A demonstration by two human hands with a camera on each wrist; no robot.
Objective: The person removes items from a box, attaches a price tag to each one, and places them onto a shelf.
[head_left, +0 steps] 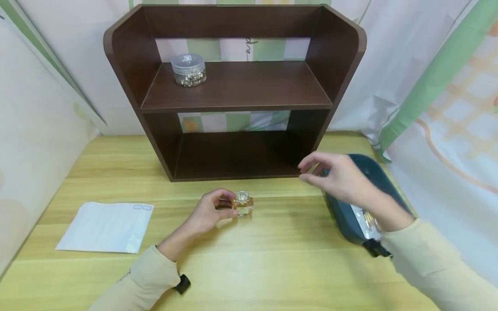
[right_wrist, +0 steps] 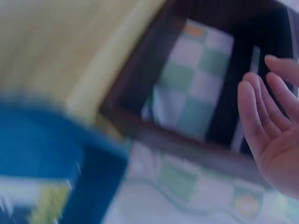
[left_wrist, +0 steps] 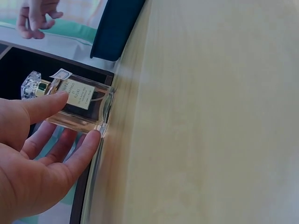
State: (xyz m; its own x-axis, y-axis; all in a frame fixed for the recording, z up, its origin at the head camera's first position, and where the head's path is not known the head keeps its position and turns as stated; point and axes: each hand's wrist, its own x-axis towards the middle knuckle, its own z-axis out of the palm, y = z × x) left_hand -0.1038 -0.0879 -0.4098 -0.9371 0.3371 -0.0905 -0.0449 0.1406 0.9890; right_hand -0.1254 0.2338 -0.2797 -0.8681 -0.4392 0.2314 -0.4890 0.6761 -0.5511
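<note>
Stretched over the table (head_left: 272,268), the left hand (head_left: 206,212) pinches the upright perfume bottle (head_left: 244,206) between thumb and fingers before the brown shelf (head_left: 241,108), a white packet (head_left: 106,226) lying left, while the right hand (head_left: 342,177), thumb and fingers apart, hangs near the blue bin (head_left: 339,218).

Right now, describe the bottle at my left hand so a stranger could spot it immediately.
Find the dark brown shelf unit, then the wood-grain table before it. There your left hand holds a squarish bottle. Its amber tint and faceted clear cap set it apart from the round jar on the upper shelf.
</note>
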